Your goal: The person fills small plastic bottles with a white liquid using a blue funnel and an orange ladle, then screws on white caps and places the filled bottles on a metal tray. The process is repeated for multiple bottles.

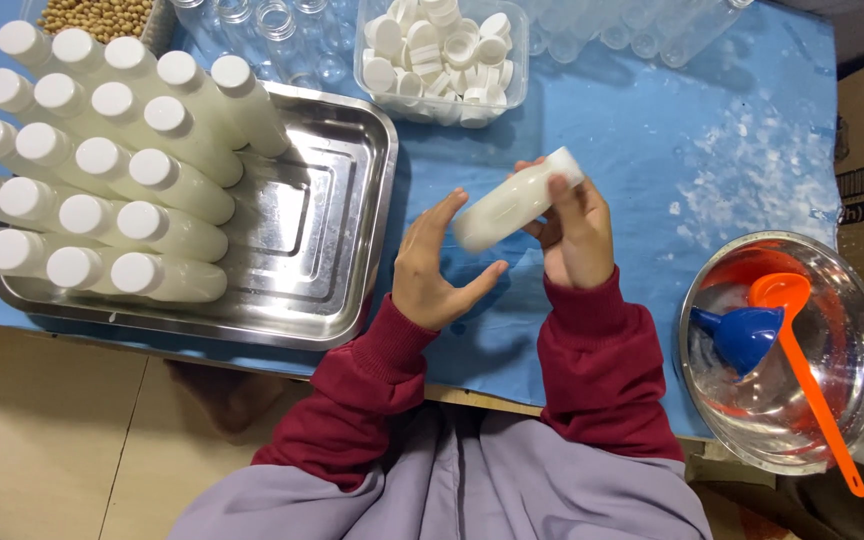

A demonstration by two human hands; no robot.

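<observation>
Fingers [564, 190] of the right hand [577, 235] gripped a capped white bottle [512, 203] right of the steel tray [347, 250], left hand [432, 265] open beside it; capping looked done, racking probably next.

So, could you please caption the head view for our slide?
Right hand holds a capped white bottle near the open left hand, beside a steel tray of filled bottles.

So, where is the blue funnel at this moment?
In the head view, the blue funnel lies inside the metal bowl at the right edge of the table, beside the orange scoop, right of the right hand.
</observation>
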